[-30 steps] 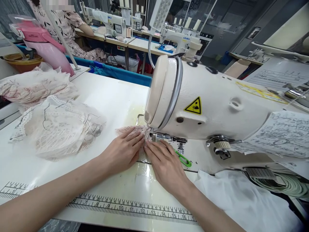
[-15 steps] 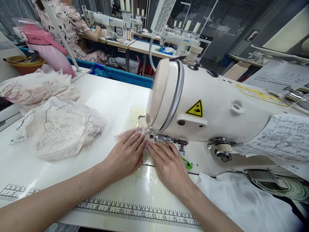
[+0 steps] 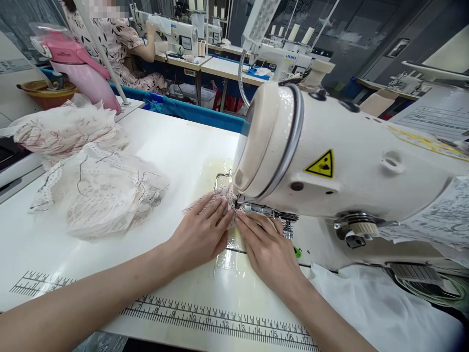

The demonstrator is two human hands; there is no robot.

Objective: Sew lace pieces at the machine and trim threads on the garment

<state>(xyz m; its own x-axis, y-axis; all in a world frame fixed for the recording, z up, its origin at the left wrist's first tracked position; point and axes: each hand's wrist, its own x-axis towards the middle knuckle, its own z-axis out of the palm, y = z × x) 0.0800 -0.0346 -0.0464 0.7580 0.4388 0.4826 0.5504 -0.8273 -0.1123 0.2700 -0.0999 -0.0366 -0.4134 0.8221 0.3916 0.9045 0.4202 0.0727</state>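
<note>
Left hand and right hand lie flat with fingers extended, gripping nothing. They pin the lace piece flat beneath the sewing machine head, centre table. The needle is probably just behind, hidden. A lace pile sits to the left.

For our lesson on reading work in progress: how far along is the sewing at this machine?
Seemingly done: a heap of lace pieces lies to the left. In hand: left hand and right hand press a pink lace piece flat under the sewing machine. Left: that piece is not yet off the machine.
</note>
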